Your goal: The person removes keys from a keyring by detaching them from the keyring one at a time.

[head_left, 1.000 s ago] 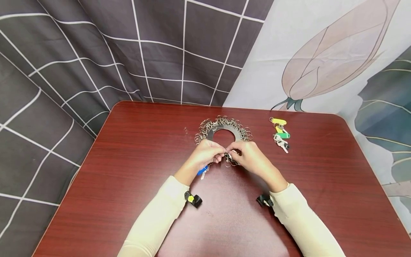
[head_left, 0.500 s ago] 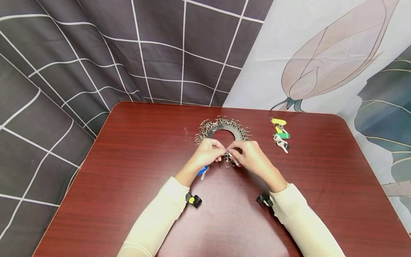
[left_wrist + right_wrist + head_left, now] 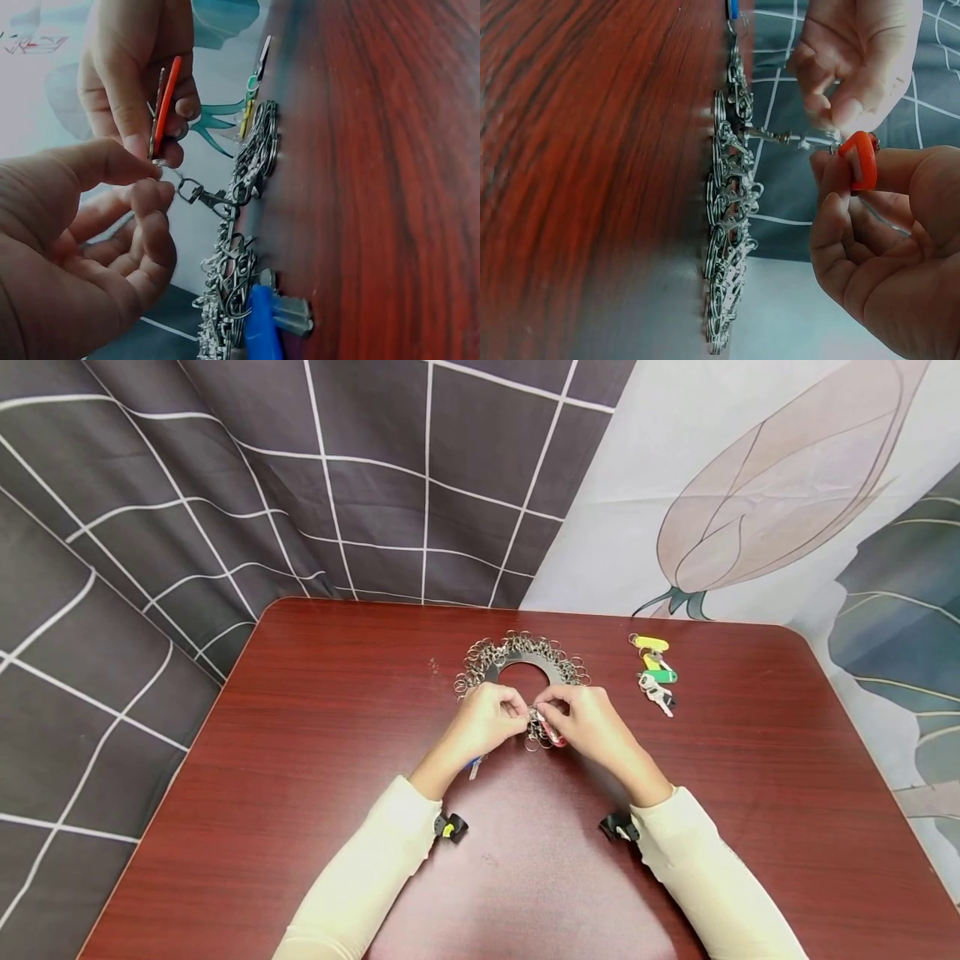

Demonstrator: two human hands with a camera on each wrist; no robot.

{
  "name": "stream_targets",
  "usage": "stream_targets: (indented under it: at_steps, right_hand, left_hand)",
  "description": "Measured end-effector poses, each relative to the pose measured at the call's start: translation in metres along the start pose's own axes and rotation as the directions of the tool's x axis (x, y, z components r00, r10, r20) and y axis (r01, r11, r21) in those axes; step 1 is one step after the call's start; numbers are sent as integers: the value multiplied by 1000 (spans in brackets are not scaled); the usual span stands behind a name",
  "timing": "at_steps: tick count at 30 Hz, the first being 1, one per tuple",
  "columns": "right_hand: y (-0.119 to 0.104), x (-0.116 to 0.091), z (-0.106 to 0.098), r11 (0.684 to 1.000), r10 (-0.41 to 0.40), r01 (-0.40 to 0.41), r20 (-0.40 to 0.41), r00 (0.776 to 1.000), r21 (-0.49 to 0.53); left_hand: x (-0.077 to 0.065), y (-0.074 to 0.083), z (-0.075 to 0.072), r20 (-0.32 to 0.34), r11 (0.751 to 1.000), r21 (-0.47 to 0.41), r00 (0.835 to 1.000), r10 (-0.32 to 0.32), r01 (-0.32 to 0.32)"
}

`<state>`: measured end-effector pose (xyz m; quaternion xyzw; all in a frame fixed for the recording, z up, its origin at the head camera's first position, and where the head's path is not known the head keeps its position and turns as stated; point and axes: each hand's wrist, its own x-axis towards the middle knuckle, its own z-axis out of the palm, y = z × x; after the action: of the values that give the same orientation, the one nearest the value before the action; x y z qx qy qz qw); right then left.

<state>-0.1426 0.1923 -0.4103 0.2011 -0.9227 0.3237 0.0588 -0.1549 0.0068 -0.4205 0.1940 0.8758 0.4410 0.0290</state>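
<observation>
Both hands meet over the near side of a flat metal ring plate [image 3: 555,670] hung with several small clasps and split rings. My left hand [image 3: 487,718] pinches a split ring [image 3: 171,177] between thumb and forefinger. That ring is linked to a swivel clasp [image 3: 202,196], which reaches back to the plate. Between the thumb and fingers of my right hand [image 3: 585,720] is a red key tag [image 3: 865,159], close against the same split ring. A thin key-like edge shows beside the tag in the left wrist view. Fingertips partly hide where tag and ring meet.
A blue key tag [image 3: 261,324] with a key hangs at the plate's near left, partly under my left hand. On the right of the table lie yellow tags [image 3: 651,644], a green tag [image 3: 660,677] and silver keys [image 3: 657,693]. Curtains stand behind the table's far edge.
My left hand has shifted slightly and now covers more of the blue tag. The red tag, hardly visible a second ago, shows below my right fingers. Both hands keep their pinch near the same spot.
</observation>
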Motion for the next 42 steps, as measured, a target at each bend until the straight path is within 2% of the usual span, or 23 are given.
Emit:
stream_targets:
  at_steps: [5, 8, 11, 15, 21, 24, 28, 31, 34, 39, 42]
  right_hand:
    - [-1, -1, 1, 1000, -2, 2, 1, 1000, 6]
    - [-2, -1, 1, 1000, -8, 8, 5, 1000, 5]
    - [-2, -1, 1, 1000, -6, 6, 9, 1000, 4]
    - [-2, 0, 2, 1000, -8, 8, -2, 1000, -2]
    - [0, 1, 2, 1000, -3, 2, -46, 999, -30]
    - [0, 1, 2, 1000, -2, 1, -44, 999, -25]
    - [-2, 0, 2, 1000, -6, 6, -17, 1000, -4]
    - [-2, 0, 2, 1000, -17, 17, 1, 1000, 3]
    - [-3, 0, 2, 1000, -23, 23, -2, 1000, -3]
    - [-1, 1, 2, 999, -27, 25, -44, 999, -38]
    - [-1, 1, 2, 999, -28, 26, -53, 998, -42]
  left_hand:
    - [1, 0, 0, 44, 996, -37, 996, -78, 80]
    - [2, -1, 2, 37, 994, -53, 995, -90, 92]
    - [2, -1, 3, 14, 996, -50, 997, -72, 73]
    - [2, -1, 4, -14, 1000, -19, 1000, -12, 12]
    - [1, 0, 2, -15, 997, 46, 998, 63, -63]
    - [0, 0, 2, -8, 997, 57, 999, 48, -48]
    - [1, 0, 4, -3, 1000, 23, 1000, -15, 15]
    - [1, -1, 5, -9, 999, 0, 999, -37, 37]
    - [0, -2, 6, -20, 1000, -8, 999, -24, 24]
    - [0, 1, 5, -33, 999, 28, 998, 47, -46]
    - [-1, 2, 4, -26, 998, 45, 999, 44, -43]
